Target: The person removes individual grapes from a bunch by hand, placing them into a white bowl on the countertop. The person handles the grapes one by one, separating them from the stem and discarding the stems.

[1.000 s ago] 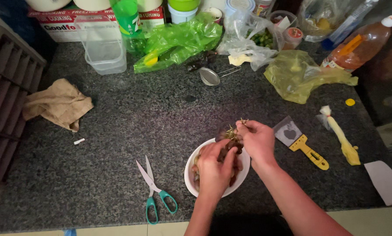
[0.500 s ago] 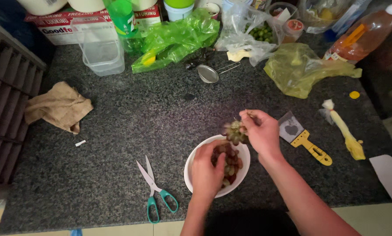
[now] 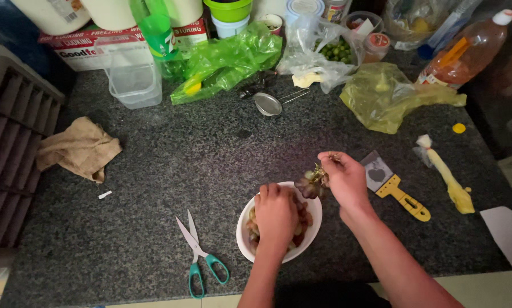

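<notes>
The dark speckled stone worktop point(image 3: 170, 171) fills the view, its far edge crowded with green plastic bags point(image 3: 227, 60), a yellow bag point(image 3: 381, 97), a clear tub point(image 3: 133, 82) and bottles; the light is dim. A tan cloth point(image 3: 79, 149) lies crumpled at the left, beside a slatted rack.

Near the front edge stands the white bowl point(image 3: 313, 219), holding loose grapes. Since half a second ago it has not shifted. The left hand point(image 3: 276, 214) has stayed down inside it, its grip curled over the fruit; whether it grasps any I cannot tell. The right hand point(image 3: 344, 179) has drawn slightly right of the rim, its grip pinching the grape bunch point(image 3: 312, 183) by the stem.

The bunch hangs over the bowl's far right rim, its long axis slanting from the stem at upper right down to the dark grapes at lower left.

Teal-handled scissors point(image 3: 201, 259) lie left of the bowl, blades pointing away; a yellow-handled scraper point(image 3: 395, 188) lies just right of the right hand.
</notes>
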